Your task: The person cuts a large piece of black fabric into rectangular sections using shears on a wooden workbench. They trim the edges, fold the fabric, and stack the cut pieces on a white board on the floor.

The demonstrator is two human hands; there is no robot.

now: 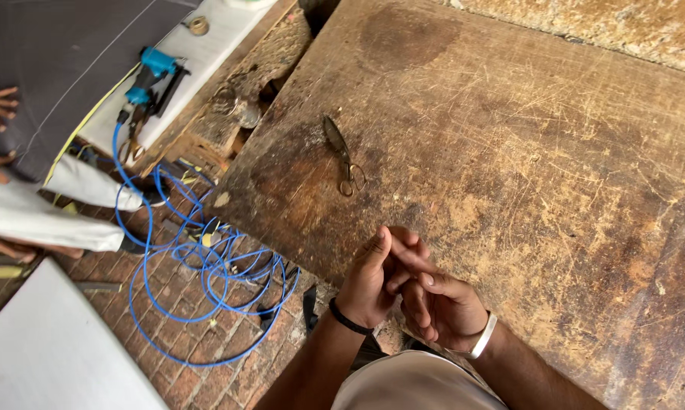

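Observation:
My left hand and my right hand meet at the near edge of a worn wooden table. Their fingers touch and overlap each other. I see no object in either hand, though the palms are partly hidden. A black band circles my left wrist and a white bangle my right wrist. A pair of old dark scissors lies on the table beyond my hands, apart from them.
A blue air hose coils on the brick floor at the left and runs up to a blue nail gun on a white board. Another person's hands and grey clothing show at the far left. A white panel lies bottom left.

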